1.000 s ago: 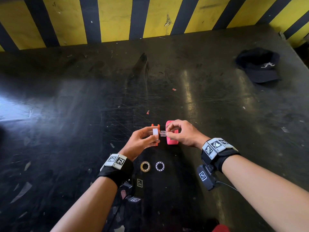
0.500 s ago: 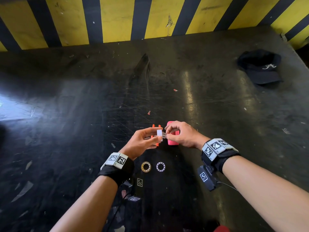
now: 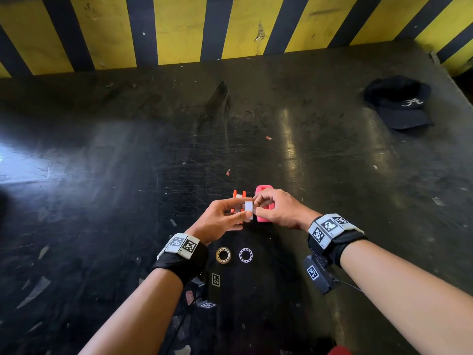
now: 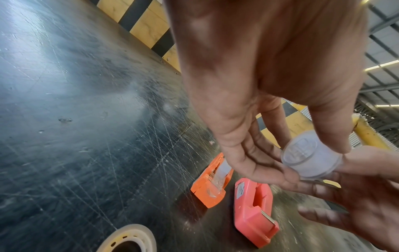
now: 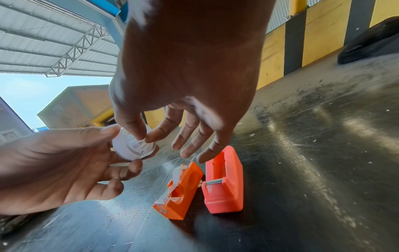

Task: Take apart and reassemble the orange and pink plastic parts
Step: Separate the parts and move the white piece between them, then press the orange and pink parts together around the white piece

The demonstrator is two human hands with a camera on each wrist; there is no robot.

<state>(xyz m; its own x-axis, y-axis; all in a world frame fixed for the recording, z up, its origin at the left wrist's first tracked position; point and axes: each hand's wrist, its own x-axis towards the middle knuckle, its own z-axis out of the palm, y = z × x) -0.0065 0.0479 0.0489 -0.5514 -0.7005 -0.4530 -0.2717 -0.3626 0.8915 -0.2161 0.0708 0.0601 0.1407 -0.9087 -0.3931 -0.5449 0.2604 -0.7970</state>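
Note:
The orange tape dispenser [image 3: 239, 194] and the pink tape dispenser [image 3: 263, 188] stand side by side on the black table, both untouched. Above them my left hand [image 3: 243, 213] holds a white round spool [image 3: 248, 206] between thumb and fingers. My right hand [image 3: 256, 206] pinches a small clear hub piece [image 5: 140, 145] with thumb and forefinger, right at the spool's open face [image 5: 129, 146]. The orange dispenser [image 5: 183, 187] has clear tape hanging over its cutter; the pink one [image 5: 224, 184] is empty. How deep the hub sits in the spool is hidden by the fingers.
A tape roll [image 3: 223, 254] and a white ring [image 3: 245, 254] lie on the table near my left wrist. A black cap [image 3: 399, 103] lies at the far right. A yellow and black striped wall [image 3: 179, 29] closes the table's far side.
My hands have closed together: the gap between the white spool and the clear piece in the right hand is gone. Both hands moved slightly away from me.

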